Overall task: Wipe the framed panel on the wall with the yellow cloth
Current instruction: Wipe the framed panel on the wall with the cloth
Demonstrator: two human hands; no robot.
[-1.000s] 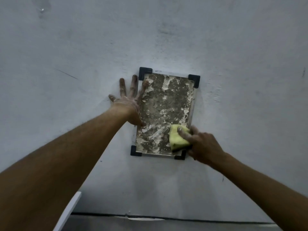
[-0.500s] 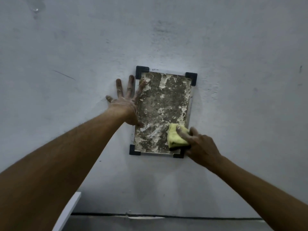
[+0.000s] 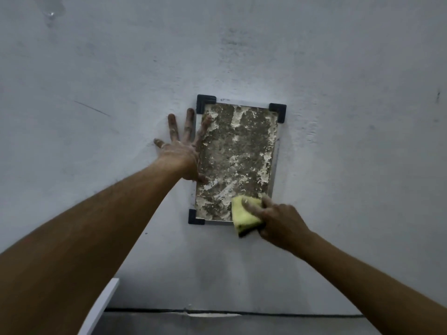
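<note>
L hand (image 3: 180, 154): fingers splayed flat on wall (image 3: 338, 68), overlapping panel's L edge.
R hand (image 3: 278, 222): fingers gripping yellow cloth (image 3: 243, 215).
Cloth: pressed on framed panel (image 3: 237, 160), bottom-R corner.
Panel: surface blotchy, white residue.

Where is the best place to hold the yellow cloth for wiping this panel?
Grip the yellow cloth at its right edge, coming from the right as the right hand does. It lies folded flat on the framed panel, so fingers on top can press it.
</note>
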